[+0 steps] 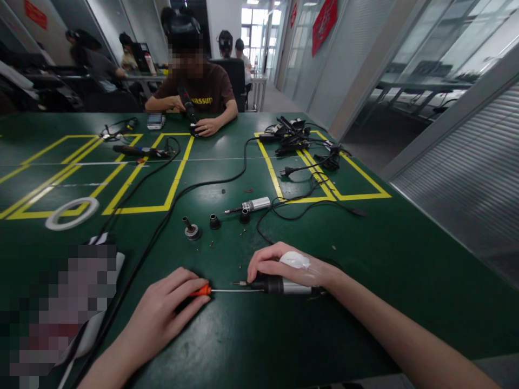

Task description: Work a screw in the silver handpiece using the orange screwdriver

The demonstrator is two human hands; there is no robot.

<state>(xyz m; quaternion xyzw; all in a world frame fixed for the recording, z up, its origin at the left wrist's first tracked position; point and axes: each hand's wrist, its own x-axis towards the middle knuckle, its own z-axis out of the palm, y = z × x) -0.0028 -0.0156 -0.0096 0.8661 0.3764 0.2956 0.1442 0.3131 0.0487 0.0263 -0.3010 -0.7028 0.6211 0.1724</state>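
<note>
My left hand (pixel 172 305) is closed on the orange handle of a screwdriver (pixel 237 290). Its thin metal shaft points right, with the tip against or just beside the black front part of an electric screwdriver (pixel 295 286). That tool has a silver body and a bit sticking out to the left, and it lies low over the green table. Curled over it from above is my right hand (pixel 290 265), with a white patch on its back; part of the tool is hidden beneath the palm.
A second silver driver (pixel 256 204), black nose caps (pixel 214 221), a round metal part (pixel 192 231) and several small screws lie ahead. Black cable (pixel 178 194) crosses the table (pixel 365 281). A tape roll (pixel 72 213) lies left, tangled cords (pixel 287 135) far right. A co-worker (pixel 198 89) sits opposite.
</note>
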